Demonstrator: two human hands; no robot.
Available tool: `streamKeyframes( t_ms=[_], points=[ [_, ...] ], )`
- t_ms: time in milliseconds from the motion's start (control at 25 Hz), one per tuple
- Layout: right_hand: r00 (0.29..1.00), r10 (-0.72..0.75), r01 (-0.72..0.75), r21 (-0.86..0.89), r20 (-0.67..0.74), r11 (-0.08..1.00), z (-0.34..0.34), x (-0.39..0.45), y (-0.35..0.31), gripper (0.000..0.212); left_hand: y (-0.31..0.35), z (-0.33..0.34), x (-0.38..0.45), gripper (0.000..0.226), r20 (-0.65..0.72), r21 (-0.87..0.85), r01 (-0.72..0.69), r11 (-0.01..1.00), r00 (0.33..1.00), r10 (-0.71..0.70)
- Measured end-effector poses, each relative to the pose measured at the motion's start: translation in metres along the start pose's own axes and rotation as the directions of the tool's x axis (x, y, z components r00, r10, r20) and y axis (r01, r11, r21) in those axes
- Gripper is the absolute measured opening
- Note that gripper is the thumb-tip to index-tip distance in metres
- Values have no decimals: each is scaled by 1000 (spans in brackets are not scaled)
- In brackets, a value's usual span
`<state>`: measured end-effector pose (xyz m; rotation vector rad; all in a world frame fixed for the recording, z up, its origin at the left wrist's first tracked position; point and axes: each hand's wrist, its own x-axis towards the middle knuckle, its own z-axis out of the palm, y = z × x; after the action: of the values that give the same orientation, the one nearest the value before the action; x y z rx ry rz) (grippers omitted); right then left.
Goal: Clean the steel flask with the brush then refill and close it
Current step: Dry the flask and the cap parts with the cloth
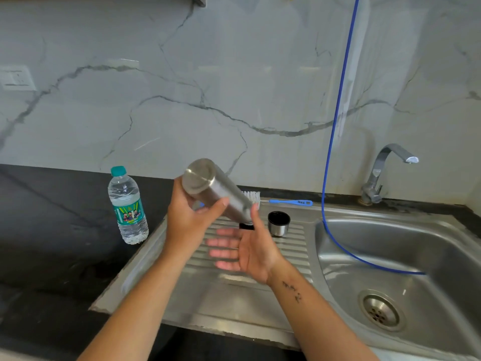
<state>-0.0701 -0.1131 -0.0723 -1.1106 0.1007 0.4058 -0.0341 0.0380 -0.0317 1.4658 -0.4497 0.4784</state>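
We see a black stone counter [52, 243] filling the lower left of the frame, with a steel sink unit [234, 295] set into it toward the lower right. A plastic water bottle [127, 204] stands upright on the counter at centre left. On the ribbed drainboard, mid-frame, stands a steel cap [278, 223]; behind it along the back edge lies a blue-handled brush [281, 201].

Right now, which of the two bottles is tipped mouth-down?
The steel flask, held tilted in the left hand above the drainboard; the plastic water bottle stands upright, capped.
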Motion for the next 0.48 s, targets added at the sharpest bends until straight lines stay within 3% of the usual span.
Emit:
streamKeyframes(
  t_ms=[120, 240, 360, 480],
  points=[
    [983, -160, 176, 229, -87, 957, -4, -3, -9, 96, -2, 8, -35, 72, 74, -48, 5, 999, 997, -1],
    [917, -306, 368, 241, -257, 898, -18, -15, -18, 70, 1, 6, -62, 81, 187, 62, 19, 998, 982, -30],
    [806, -459, 488, -20, -372, 873, -25, -46, -25, 45, 3, 3, -77, 76, 337, 111, 69, 991, 936, -102],
    [674, -665, 537, -406, -321, 740, -26, -76, -24, 45, 5, 12, -85, 69, 418, 233, 58, 971, 896, -153]
  ],
)
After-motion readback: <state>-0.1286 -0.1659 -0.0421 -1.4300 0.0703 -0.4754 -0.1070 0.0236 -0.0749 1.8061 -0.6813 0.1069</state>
